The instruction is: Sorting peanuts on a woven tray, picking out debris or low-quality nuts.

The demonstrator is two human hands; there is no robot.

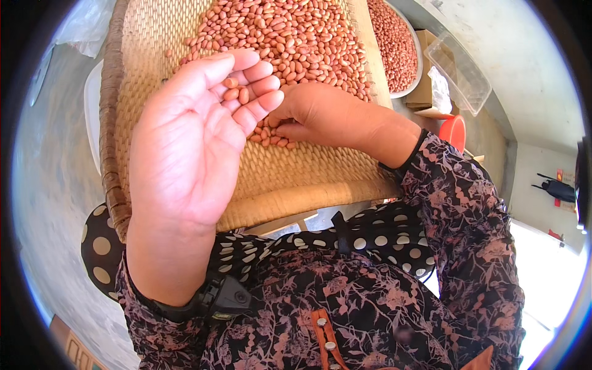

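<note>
My left hand (194,138) is raised palm up over a woven basket tray (296,171), its fingers curled around a few shelled peanuts (237,92). My right hand (319,113) reaches down beside it to the tray, thumb and fingertips at a small cluster of peanuts (273,136). Whether a peanut is pinched there I cannot tell, since the fingers are partly hidden. A large spread of reddish-skinned peanuts (286,37) covers the far part of the tray, beyond both hands.
Right of the tray stands a white basin (414,78) of peanuts. Past it are a cardboard box (421,55), a clear plastic container (462,74) and a red plastic vessel (453,132). A clear plastic bag (88,27) lies at the upper left. The tray's thick rim (314,196) faces me.
</note>
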